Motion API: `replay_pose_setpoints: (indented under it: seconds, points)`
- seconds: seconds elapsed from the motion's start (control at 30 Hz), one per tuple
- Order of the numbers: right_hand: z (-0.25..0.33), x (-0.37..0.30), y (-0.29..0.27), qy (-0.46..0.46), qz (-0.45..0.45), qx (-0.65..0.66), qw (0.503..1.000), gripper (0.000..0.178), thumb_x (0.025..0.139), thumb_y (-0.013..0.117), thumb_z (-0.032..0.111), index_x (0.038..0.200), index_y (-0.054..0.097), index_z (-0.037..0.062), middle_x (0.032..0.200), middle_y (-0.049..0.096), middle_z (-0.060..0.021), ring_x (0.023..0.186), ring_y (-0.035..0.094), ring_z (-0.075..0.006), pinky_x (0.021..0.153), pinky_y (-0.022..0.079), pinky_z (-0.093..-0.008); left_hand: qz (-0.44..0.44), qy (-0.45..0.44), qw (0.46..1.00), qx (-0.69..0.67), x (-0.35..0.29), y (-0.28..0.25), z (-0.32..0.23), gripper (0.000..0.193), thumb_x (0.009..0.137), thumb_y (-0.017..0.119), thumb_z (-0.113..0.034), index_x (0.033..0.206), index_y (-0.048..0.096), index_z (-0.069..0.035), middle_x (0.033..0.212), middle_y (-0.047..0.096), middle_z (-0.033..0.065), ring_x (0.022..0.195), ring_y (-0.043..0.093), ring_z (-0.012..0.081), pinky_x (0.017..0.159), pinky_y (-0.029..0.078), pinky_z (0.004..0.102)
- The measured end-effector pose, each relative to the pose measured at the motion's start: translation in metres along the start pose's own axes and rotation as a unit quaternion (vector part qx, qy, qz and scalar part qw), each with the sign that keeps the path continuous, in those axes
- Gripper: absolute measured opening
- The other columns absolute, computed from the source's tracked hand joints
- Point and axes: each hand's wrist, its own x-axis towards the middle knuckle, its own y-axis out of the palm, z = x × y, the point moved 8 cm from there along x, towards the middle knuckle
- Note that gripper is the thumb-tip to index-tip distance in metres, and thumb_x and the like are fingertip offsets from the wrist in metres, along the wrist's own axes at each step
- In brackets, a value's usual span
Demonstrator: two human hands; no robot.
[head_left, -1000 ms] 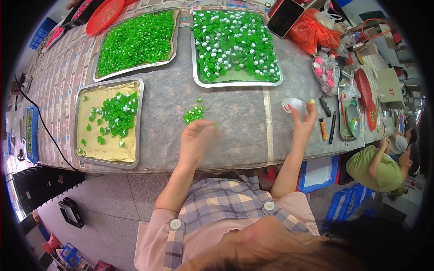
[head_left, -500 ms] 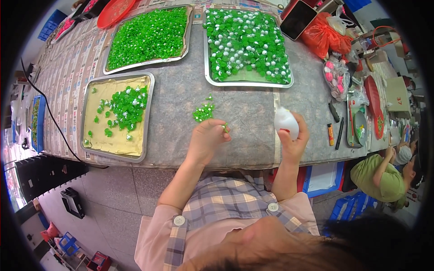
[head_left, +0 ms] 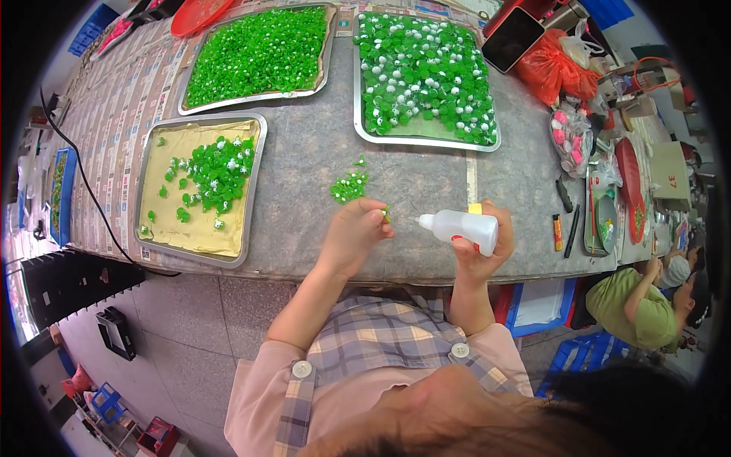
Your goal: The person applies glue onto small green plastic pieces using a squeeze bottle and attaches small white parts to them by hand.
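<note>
So compared with a second ago, both hands have come back in toward the table edge. The right hand (head_left: 481, 245), which was stretched out flat toward the clutter on the right, is now wrapped around a small white squeeze bottle (head_left: 459, 228), held sideways with its nozzle pointing left. Half a second ago that bottle was gripped more upright and further right.

The left hand (head_left: 354, 232) was open over the little heap of green pieces (head_left: 349, 185); now it's pulled back just below that heap and pinches one small green piece (head_left: 386, 215) between the fingertips, just beside the bottle's tip, not quite touching as far as I can see.

Nothing else has shifted: the yellow-lined tray (head_left: 152, 221) on the left with a loose scatter of green bits, the tray full of plain green pieces (head_left: 257, 53) behind it, and the tray of green-and-white pieces (head_left: 423, 72) further right. Another person in a green shirt (head_left: 628, 303) sits low at the right.
</note>
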Motion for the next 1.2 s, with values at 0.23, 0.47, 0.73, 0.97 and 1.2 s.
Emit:
replay_pose_setpoints:
  seconds: [0.23, 0.47, 0.73, 0.97, 1.2]
  points:
    - [-0.002, 0.000, 0.005, 0.016, -0.005, 0.012, 1.000, 0.054, 0.056, 0.068, 0.044, 0.082, 0.048, 0.0012, 0.073, 0.046, -0.0033, 0.065, 0.043, -0.0104, 0.058, 0.034, -0.0212, 0.003, 0.000, 1.000, -0.006, 0.000, -0.001, 0.002, 0.010, 0.075, 0.052, -0.010, 0.083, 0.051, -0.005, 0.071, 0.053, 0.0050, 0.063, 0.053, 0.0110, 0.060, 0.048, 0.0251]
    - [0.003, 0.004, 0.007, -0.030, 0.002, 0.010, 0.999, 0.044, 0.057, 0.069, 0.034, 0.079, 0.048, 0.0016, 0.068, 0.046, -0.0039, 0.060, 0.042, -0.0117, 0.053, 0.033, -0.0222, 0.003, -0.002, 1.000, -0.001, 0.001, 0.001, 0.002, 0.009, 0.075, 0.053, -0.011, 0.082, 0.051, -0.005, 0.071, 0.053, 0.0049, 0.063, 0.052, 0.0108, 0.059, 0.047, 0.0248]
    - [0.000, 0.002, 0.010, -0.021, 0.017, 0.017, 0.999, 0.040, 0.057, 0.071, 0.028, 0.077, 0.048, 0.0019, 0.065, 0.047, -0.0043, 0.056, 0.042, -0.0129, 0.049, 0.034, -0.0231, 0.000, -0.001, 1.000, -0.007, 0.000, 0.001, 0.002, 0.010, 0.076, 0.053, -0.012, 0.082, 0.051, -0.005, 0.070, 0.053, 0.0047, 0.062, 0.052, 0.0105, 0.058, 0.047, 0.0242]
    - [-0.001, 0.003, 0.003, -0.017, -0.019, 0.038, 0.999, 0.041, 0.058, 0.070, 0.029, 0.078, 0.048, 0.0018, 0.067, 0.046, -0.0040, 0.059, 0.043, -0.0118, 0.052, 0.035, -0.0220, 0.007, -0.001, 1.000, -0.012, 0.000, 0.000, 0.002, 0.011, 0.075, 0.054, -0.015, 0.081, 0.051, -0.006, 0.068, 0.052, 0.0042, 0.060, 0.051, 0.0102, 0.057, 0.045, 0.0240]
    - [0.000, 0.002, 0.001, -0.016, -0.027, 0.013, 0.999, 0.043, 0.058, 0.070, 0.031, 0.081, 0.049, 0.0010, 0.072, 0.048, -0.0053, 0.062, 0.045, -0.0124, 0.055, 0.036, -0.0220, 0.008, -0.002, 1.000, -0.012, 0.001, 0.001, 0.002, 0.012, 0.075, 0.054, -0.016, 0.080, 0.051, -0.005, 0.067, 0.052, 0.0040, 0.059, 0.050, 0.0100, 0.057, 0.045, 0.0237]
